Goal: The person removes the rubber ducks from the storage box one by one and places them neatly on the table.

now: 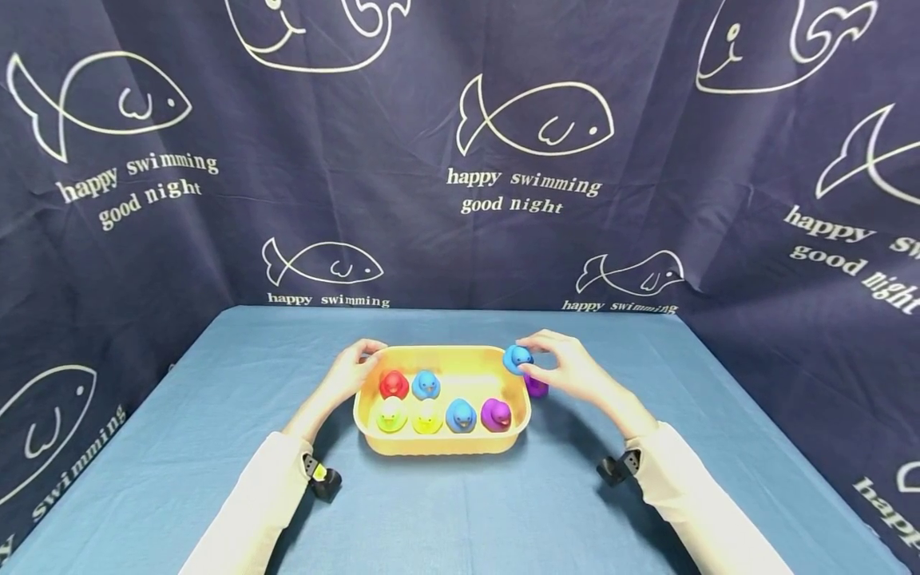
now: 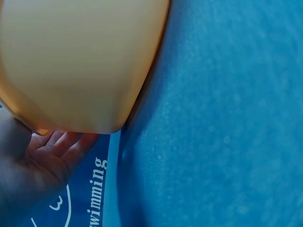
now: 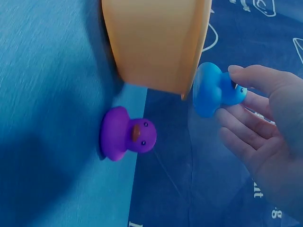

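Note:
A yellow plastic basin (image 1: 460,443) stands on the table with several rubber ducks inside. In its back row are a red duck (image 1: 394,385) and a blue duck (image 1: 426,385); the front row has a green duck (image 1: 391,415), a yellow duck (image 1: 427,418), another blue duck (image 1: 461,416) and a purple duck (image 1: 496,415). My left hand (image 1: 352,369) holds the basin's back left corner, its fingertips partly hidden in the left wrist view. My right hand (image 1: 568,366) pinches a blue duck (image 3: 213,90) above the basin's right rim.
Another purple duck (image 3: 124,134) sits on the blue tablecloth (image 1: 460,519) just outside the basin's right end, partly hidden by the right hand in the head view. A dark blue curtain (image 1: 402,200) with fish drawings hangs behind and beside the table.

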A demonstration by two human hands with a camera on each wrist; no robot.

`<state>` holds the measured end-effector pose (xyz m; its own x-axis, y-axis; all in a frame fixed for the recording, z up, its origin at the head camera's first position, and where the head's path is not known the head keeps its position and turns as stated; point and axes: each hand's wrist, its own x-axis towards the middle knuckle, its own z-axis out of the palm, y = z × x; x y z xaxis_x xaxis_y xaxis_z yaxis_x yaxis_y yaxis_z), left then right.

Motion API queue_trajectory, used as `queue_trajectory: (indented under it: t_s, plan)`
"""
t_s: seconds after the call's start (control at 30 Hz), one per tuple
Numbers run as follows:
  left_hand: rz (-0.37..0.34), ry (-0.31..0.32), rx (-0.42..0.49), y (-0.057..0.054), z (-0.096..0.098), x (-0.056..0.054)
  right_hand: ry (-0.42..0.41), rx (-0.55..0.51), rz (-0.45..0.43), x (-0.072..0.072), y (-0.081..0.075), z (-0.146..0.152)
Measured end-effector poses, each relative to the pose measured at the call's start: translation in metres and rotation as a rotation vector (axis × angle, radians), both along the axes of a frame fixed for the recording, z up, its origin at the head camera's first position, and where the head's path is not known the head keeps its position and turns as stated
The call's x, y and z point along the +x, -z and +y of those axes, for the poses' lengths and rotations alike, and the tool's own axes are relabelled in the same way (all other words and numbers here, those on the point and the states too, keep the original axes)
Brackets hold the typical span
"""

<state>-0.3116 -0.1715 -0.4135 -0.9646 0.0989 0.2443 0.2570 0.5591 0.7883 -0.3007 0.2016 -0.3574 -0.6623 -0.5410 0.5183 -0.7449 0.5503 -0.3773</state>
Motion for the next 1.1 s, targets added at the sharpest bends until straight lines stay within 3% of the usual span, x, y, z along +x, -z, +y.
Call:
queue_trajectory:
  t_s: [0.43,1.1]
  plan:
    - [-0.008,0.005,0.01,-0.001,0.001,0.0,0.058,0.014,0.023,0.0,0.003,0.019]
    - [-0.02,-0.001,0.003,-0.002,0.0,0.0,0.106,0.037,0.023,-0.005,0.023,0.047]
